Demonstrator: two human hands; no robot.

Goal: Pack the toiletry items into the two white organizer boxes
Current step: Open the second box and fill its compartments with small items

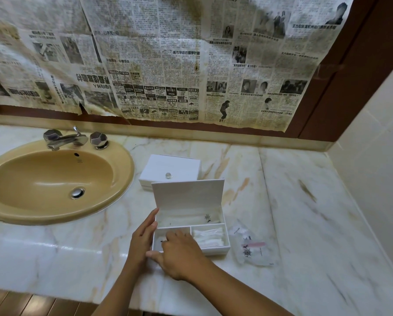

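Note:
An open white organizer box (225, 248) sits on the marble counter with its lid (187, 195) standing upright. Its long rear compartment holds a clear packet with a dark emblem (208, 218). The front right compartment holds white cotton items (210, 238). My left hand (143, 238) rests with straight fingers against the box's left wall. My right hand (179, 253) reaches into the front left compartment, its fingertips at a small dark-tipped item; the thumb lies at the box's front corner. A second white box (170, 171), closed, with a round clear knob, stands behind it.
A clear plastic packet (251, 247) with a pink strip lies on the counter right of the open box. A tan sink (54, 179) with a chrome tap (65, 139) takes up the left. The newspaper-covered wall is behind, a tiled wall on the right.

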